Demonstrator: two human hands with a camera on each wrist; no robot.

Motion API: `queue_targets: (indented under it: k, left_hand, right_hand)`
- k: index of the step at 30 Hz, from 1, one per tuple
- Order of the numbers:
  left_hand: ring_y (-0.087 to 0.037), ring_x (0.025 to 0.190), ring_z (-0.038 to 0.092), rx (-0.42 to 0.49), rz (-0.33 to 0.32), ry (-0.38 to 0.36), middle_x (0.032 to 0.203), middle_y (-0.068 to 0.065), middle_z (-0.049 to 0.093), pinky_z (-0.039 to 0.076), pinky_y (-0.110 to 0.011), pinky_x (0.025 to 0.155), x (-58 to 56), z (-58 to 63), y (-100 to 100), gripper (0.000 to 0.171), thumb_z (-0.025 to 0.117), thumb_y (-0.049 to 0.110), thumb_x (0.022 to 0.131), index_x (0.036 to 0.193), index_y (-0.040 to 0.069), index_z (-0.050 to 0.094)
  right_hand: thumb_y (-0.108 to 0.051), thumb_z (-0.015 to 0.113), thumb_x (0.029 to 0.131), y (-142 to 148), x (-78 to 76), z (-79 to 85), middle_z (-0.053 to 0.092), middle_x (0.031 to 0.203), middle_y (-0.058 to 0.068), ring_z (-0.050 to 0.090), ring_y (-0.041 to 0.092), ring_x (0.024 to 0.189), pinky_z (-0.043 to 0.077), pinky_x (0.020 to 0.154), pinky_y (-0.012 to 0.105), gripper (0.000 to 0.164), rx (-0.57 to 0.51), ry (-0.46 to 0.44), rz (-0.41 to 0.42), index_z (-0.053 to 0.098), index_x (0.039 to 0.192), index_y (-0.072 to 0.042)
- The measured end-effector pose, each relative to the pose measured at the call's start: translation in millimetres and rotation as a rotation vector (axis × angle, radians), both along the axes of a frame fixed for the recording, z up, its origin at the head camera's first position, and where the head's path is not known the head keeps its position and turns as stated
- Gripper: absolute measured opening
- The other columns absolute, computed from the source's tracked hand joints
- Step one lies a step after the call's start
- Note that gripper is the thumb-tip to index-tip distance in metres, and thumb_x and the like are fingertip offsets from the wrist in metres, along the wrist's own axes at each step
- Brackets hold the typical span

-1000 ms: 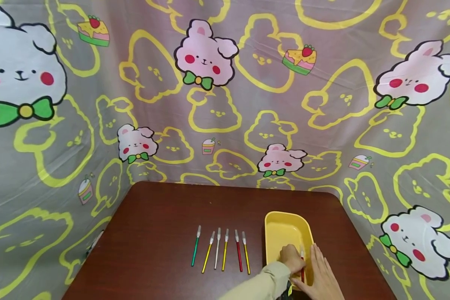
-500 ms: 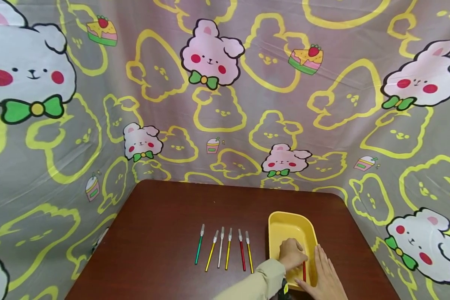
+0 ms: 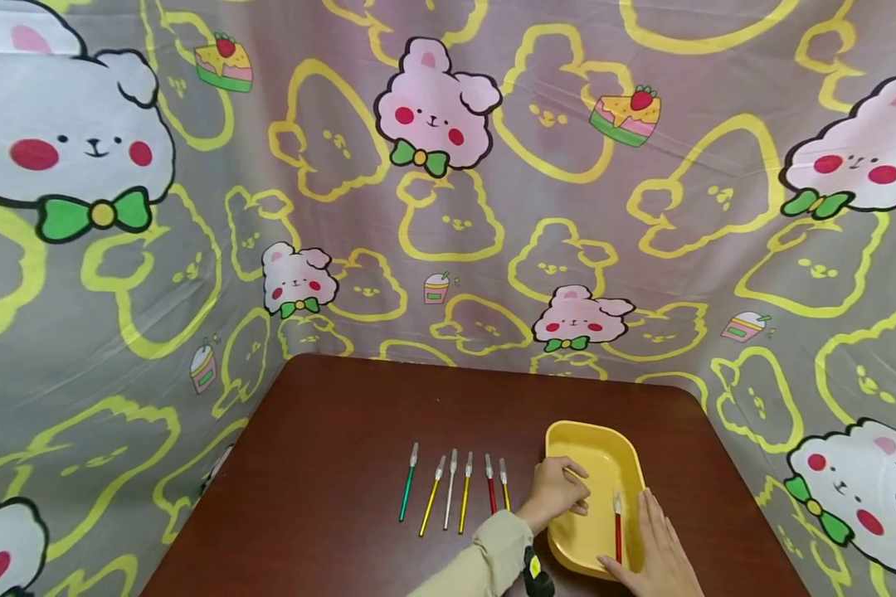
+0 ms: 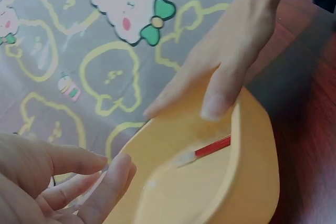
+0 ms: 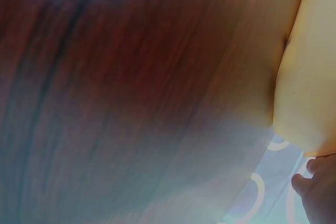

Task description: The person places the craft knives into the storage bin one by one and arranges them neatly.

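In the head view a red craft knife with a clear cap [image 3: 618, 531] lies lengthwise inside a yellow tray [image 3: 597, 561], along its right wall. My left hand [image 3: 557, 491] is above the tray's left rim, fingers loosely bent and nothing between them. The left wrist view shows that hand [image 4: 63, 182] apart from the red craft knife [image 4: 212, 146]. My right hand [image 3: 664, 547] holds the tray's right side near the front, fingers along the outer wall and thumb over the inside. Only part of the tray [image 5: 310, 77] and some fingers show in the right wrist view.
Left of the tray several capped craft knives lie in a row, among them a green one [image 3: 408, 482], a silver one [image 3: 450, 491] and a red one [image 3: 490, 483]. The dark wooden table [image 3: 328, 431] is enclosed by a printed curtain [image 3: 448, 199].
My left hand has let go of the red craft knife inside the tray, then lifted and moved left to the rim. My right hand stays at the tray. The head view has shifted slightly.
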State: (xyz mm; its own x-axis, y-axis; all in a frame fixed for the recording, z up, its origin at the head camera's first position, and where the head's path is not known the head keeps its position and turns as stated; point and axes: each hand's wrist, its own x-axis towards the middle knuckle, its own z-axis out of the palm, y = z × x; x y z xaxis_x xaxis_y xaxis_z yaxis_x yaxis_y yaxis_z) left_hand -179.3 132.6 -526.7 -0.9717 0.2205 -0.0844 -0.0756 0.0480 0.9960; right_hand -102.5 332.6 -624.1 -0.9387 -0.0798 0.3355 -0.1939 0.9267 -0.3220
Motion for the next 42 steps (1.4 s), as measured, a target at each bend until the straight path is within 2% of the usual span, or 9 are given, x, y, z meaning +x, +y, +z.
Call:
queue_targets:
  k: [4, 8, 11, 14, 23, 29, 34, 38, 42]
  left_hand:
    - [-0.036, 0.063, 0.075, 0.070, 0.007, 0.005, 0.075, -0.014, 0.070, 0.061, -0.033, 0.054, -3.5, -0.7, -22.0, 0.021, 0.066, -0.021, 0.082, 0.095, -0.005, 0.071]
    - [-0.040, 0.065, 0.075, 0.093, 0.005, 0.022, 0.077, -0.020, 0.071, 0.063, -0.038, 0.057, -7.8, -3.8, -40.9, 0.020, 0.064, -0.021, 0.082, 0.098, -0.010, 0.068]
    - [-0.039, 0.064, 0.074, 0.083, -0.007, 0.029, 0.078, -0.021, 0.071, 0.064, -0.044, 0.060, -9.5, -8.2, -51.9, 0.018, 0.065, -0.021, 0.084, 0.101, -0.014, 0.067]
    - [-0.036, 0.059, 0.073, 0.059, 0.011, 0.032, 0.076, -0.018, 0.071, 0.063, -0.047, 0.058, -9.7, -16.3, -63.2, 0.018, 0.066, -0.020, 0.083, 0.100, -0.014, 0.066]
    - [-0.022, 0.054, 0.069, 0.025, 0.069, 0.031, 0.075, -0.014, 0.071, 0.063, -0.044, 0.055, -12.6, -37.6, -97.0, 0.018, 0.069, -0.019, 0.081, 0.098, -0.014, 0.067]
    - [-0.025, 0.058, 0.070, 0.021, 0.081, 0.021, 0.079, -0.016, 0.070, 0.063, -0.043, 0.056, -14.1, -38.6, -120.6, 0.020, 0.068, -0.017, 0.082, 0.102, -0.016, 0.065]
    - [-0.028, 0.059, 0.072, -0.007, 0.115, 0.034, 0.078, -0.015, 0.070, 0.063, -0.043, 0.056, -16.1, -38.4, -145.5, 0.022, 0.069, -0.016, 0.083, 0.104, -0.018, 0.065]
    - [-0.028, 0.060, 0.072, -0.009, 0.144, 0.033, 0.079, -0.018, 0.070, 0.063, -0.039, 0.057, -19.2, -40.8, -164.6, 0.023, 0.069, -0.016, 0.083, 0.105, -0.020, 0.064]
    - [-0.026, 0.058, 0.072, -0.030, 0.181, 0.043, 0.083, -0.028, 0.072, 0.062, -0.035, 0.055, -22.5, -45.4, -180.1, 0.024, 0.068, -0.016, 0.082, 0.105, -0.021, 0.063]
  right_hand:
    - [-0.053, 0.085, 0.081, 0.9, -0.4, -0.6, 0.025, 0.165, 0.034, 0.005, 0.027, 0.162, -0.012, 0.123, 0.025, 0.127, 0.005, 0.024, 0.009, 0.010, 0.165, 0.007]
    - [-0.055, 0.084, 0.081, 2.9, 1.7, -0.6, 0.021, 0.167, 0.031, -0.008, 0.014, 0.161, -0.012, 0.126, 0.034, 0.128, 0.015, 0.028, -0.007, 0.008, 0.166, 0.005]
    - [-0.054, 0.084, 0.080, 4.8, 3.0, -1.4, 0.020, 0.168, 0.029, -0.017, -0.003, 0.153, -0.014, 0.124, 0.029, 0.129, 0.017, 0.043, -0.020, 0.007, 0.166, 0.003]
    - [-0.053, 0.085, 0.079, 5.1, 2.3, -3.3, 0.019, 0.170, 0.027, -0.018, -0.011, 0.148, -0.013, 0.123, 0.026, 0.129, 0.017, 0.066, -0.005, 0.009, 0.166, 0.003]
    - [-0.054, 0.086, 0.078, 5.2, 0.9, -5.8, 0.021, 0.169, 0.027, -0.017, -0.010, 0.149, -0.011, 0.124, 0.027, 0.129, 0.030, 0.092, 0.009, 0.012, 0.166, 0.004]
    - [-0.053, 0.086, 0.078, 4.5, 1.1, -4.9, 0.016, 0.172, 0.025, -0.018, -0.010, 0.149, -0.011, 0.125, 0.030, 0.129, 0.026, 0.071, 0.003, 0.011, 0.166, 0.004]
    - [-0.053, 0.087, 0.077, 3.1, 0.2, -5.1, 0.016, 0.173, 0.023, -0.018, -0.012, 0.148, -0.011, 0.124, 0.027, 0.130, 0.034, 0.096, 0.008, 0.012, 0.166, 0.004]
    - [-0.053, 0.087, 0.077, 3.4, -0.3, -5.1, 0.013, 0.174, 0.021, -0.018, -0.012, 0.148, -0.008, 0.127, 0.033, 0.129, 0.039, 0.105, 0.013, 0.013, 0.166, 0.004]
    - [-0.054, 0.086, 0.077, 3.8, -0.2, -4.5, 0.019, 0.170, 0.026, -0.018, -0.011, 0.148, -0.004, 0.129, 0.043, 0.129, 0.035, 0.083, 0.008, 0.013, 0.165, 0.005]
